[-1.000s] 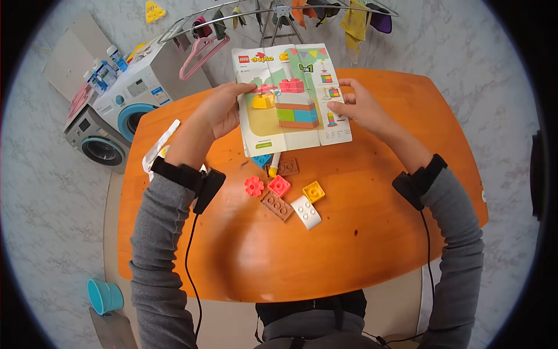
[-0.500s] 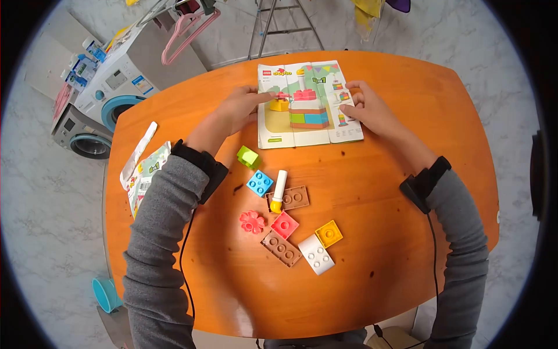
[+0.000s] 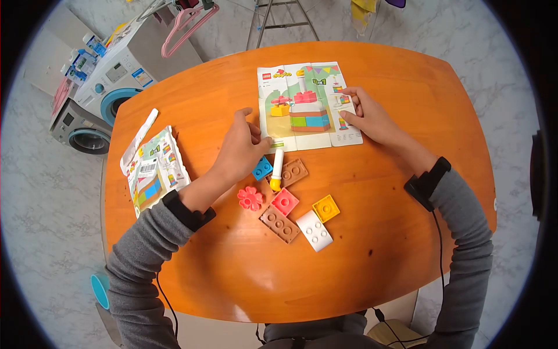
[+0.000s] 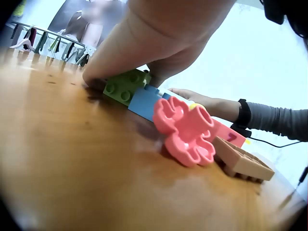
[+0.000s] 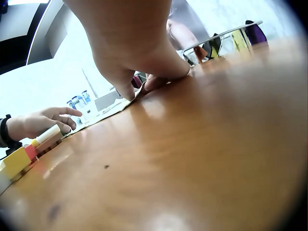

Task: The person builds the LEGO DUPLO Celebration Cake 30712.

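Pinching the right edge of a printed sheet, the right hand has its thumb on top, and that edge lifts slightly at the fingers. The sheet lies face up on the far half of the table. Near its lower left corner hangs the left hand, fingers apart and loosely bent; the left wrist view shows them beside a green brick, though I cannot tell if they touch it. Next to that is a blue brick, then a candle lying across a brown brick. Nearer the person, a pink brick meets a 2nd brown brick, with a flower to the left. A yellow brick and a white brick touch to the right. At far left lies a packet.
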